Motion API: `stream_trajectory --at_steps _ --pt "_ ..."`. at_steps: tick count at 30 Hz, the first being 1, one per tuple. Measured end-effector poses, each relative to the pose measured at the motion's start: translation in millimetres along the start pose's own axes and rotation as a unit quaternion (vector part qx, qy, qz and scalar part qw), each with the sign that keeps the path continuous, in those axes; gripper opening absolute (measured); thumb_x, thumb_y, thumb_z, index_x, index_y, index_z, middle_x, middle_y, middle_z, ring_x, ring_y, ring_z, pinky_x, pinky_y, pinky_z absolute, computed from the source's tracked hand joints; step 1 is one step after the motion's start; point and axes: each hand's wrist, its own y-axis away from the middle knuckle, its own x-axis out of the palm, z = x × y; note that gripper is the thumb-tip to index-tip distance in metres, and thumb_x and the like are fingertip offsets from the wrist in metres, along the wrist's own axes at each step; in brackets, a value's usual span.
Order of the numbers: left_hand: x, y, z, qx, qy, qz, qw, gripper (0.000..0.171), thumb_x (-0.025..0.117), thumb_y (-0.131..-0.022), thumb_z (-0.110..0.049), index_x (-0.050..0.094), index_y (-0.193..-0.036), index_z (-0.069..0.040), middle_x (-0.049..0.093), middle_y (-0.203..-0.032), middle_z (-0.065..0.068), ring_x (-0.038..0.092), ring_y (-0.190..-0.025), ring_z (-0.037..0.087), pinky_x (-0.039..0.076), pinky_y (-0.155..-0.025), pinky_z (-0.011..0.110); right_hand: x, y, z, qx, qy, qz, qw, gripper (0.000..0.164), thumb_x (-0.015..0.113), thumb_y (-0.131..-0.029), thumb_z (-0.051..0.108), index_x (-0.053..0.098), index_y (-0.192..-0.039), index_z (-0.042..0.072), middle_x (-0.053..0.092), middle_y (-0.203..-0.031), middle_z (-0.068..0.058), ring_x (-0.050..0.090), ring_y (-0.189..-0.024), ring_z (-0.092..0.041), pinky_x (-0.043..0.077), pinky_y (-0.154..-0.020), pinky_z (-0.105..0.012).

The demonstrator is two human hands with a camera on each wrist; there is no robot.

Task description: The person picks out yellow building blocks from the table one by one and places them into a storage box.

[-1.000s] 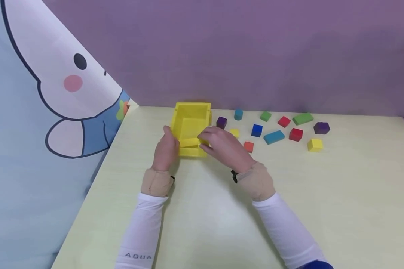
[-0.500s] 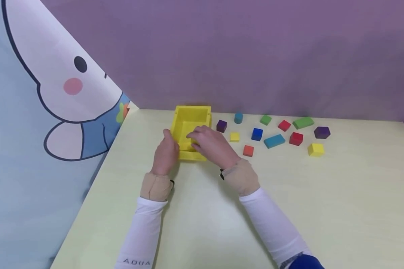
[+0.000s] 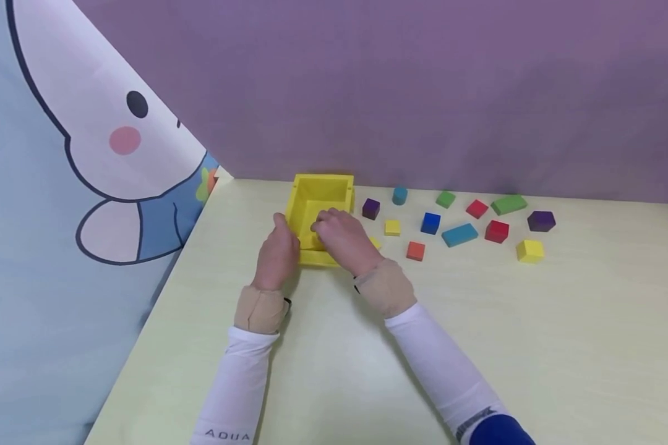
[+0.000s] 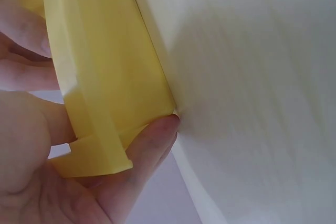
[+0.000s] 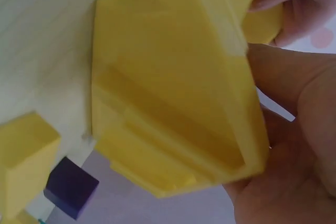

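Note:
A yellow box stands on the table near the purple wall, its inside facing up. My left hand grips its left side; in the left wrist view fingers lie against the outside, with the thumb over the wall. My right hand reaches over the near right part of the box, fingers bent down into it. In the right wrist view the box's near wall hides those fingertips, so whether they hold anything cannot be seen.
Right of the box lie loose blocks: a purple one, a flat yellow one, an orange one, a blue cube, a light blue slab, a yellow cube and several others. Another yellow block shows beside my right hand.
My right hand has moved left over the box, its fingers bending further inside. The yellow strip seen tilted at the near end is now mostly hidden. The left hand keeps its hold.

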Motion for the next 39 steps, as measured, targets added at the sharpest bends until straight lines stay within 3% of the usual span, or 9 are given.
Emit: stream_trajectory --at_steps 11,24,30,39 --pt "-1.9 0.9 -6.2 0.005 -0.003 0.005 1.0000 0.033 0.042 -0.089 -0.005 0.026 -0.117 0.002 0.053 -0.071 0.015 0.053 -0.054 0.027 0.043 -0.046 0.035 6 -7 2 0.014 0.048 0.014 0.999 0.019 0.059 -0.084 0.000 0.071 -0.090 0.015 0.065 -0.083 -0.002 0.053 -0.074 -0.020 0.039 -0.066 -0.029" --pt "-1.5 0.1 -7.0 0.004 -0.002 0.005 1.0000 0.033 0.042 -0.089 -0.007 0.026 -0.117 0.001 0.052 -0.071 0.014 0.052 -0.054 0.025 0.043 -0.047 0.033 12 -17 0 0.025 0.079 -0.003 0.997 0.018 0.054 -0.080 -0.002 0.065 -0.077 0.013 0.055 -0.063 0.000 0.049 -0.057 -0.015 0.045 -0.055 -0.029" --pt "-2.3 -0.2 -2.5 -0.004 -0.003 0.003 1.0000 0.036 0.044 -0.088 -0.007 0.025 -0.118 0.001 0.052 -0.072 0.014 0.053 -0.055 0.026 0.044 -0.048 0.034 17 -21 1 0.011 0.060 -0.013 0.998 0.021 0.056 -0.082 -0.002 0.069 -0.088 0.013 0.062 -0.073 -0.001 0.053 -0.063 -0.016 0.047 -0.056 -0.029" --pt "-1.4 0.7 -4.2 0.005 -0.009 -0.003 0.9999 0.034 0.043 -0.089 -0.007 0.027 -0.117 0.002 0.053 -0.074 0.015 0.054 -0.056 0.029 0.044 -0.049 0.037 13 -4 -1 -0.033 -0.027 -0.051 0.998 0.024 0.057 -0.086 0.003 0.066 -0.107 0.009 0.065 -0.103 -0.003 0.058 -0.093 -0.017 0.049 -0.081 -0.026"
